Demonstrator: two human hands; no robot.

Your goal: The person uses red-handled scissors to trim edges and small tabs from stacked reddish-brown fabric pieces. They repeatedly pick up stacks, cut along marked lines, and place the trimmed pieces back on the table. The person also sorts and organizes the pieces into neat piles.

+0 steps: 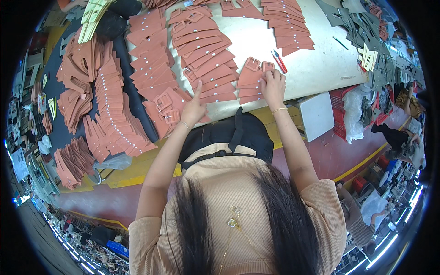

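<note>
My left hand (194, 110) rests at the near edge of the table, its index finger stretched out onto a fanned row of reddish-brown leather-like pieces (213, 78). It holds nothing that I can see. Beside it lie similar pieces with covered square buckles (170, 115). My right hand (273, 87) has its fingers bent over a buckled piece (268, 66) at the right end of a short stack, seemingly gripping its edge; the fingertips are partly hidden. Just left of that hand, another square buckle (252, 64) tops the same stack.
Red-handled thread snips (279, 62) lie beyond my right hand on the pale table (316, 68). More fanned reddish-brown rows (117, 107) cover a dark surface at left. Dark grey pieces (353, 27) sit far right. A white stool (316, 117) and red crate (339, 107) stand right.
</note>
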